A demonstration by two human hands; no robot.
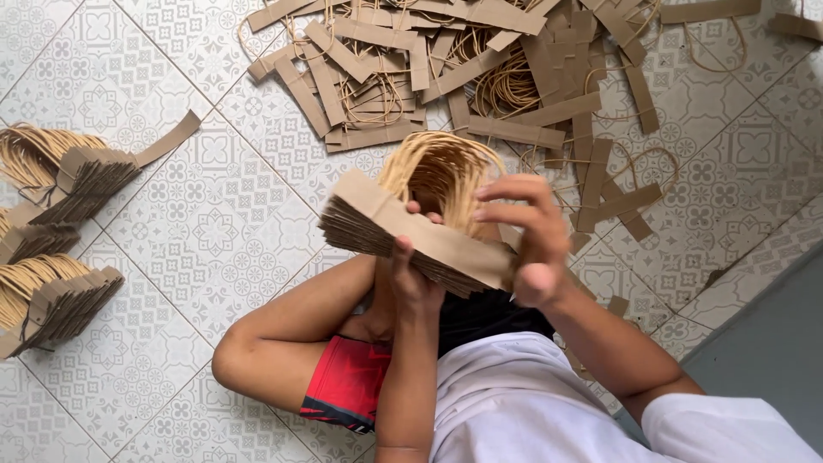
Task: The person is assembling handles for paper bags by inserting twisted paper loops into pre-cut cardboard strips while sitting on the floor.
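I take the thick stack of brown kraft-paper strips with tan twisted-cord loops (pixel 411 231) as my landmark: it is held up off the patterned floor tiles (pixel 214 231), its long axis slanting from upper left down to lower right. My left hand (pixel 414 279) comes from beneath the stack's middle, fingers curled over the near face and clamped on it. My right hand (pixel 527 236) sits at the stack's lower-right end, fingers bent across the top edge, also pinching it. The cord loops fan away beyond the stack. Past it lies a loose heap of the same strips (pixel 480 69); left of it, three bundled stacks (pixel 60 223). Right hand is nearer the heap.
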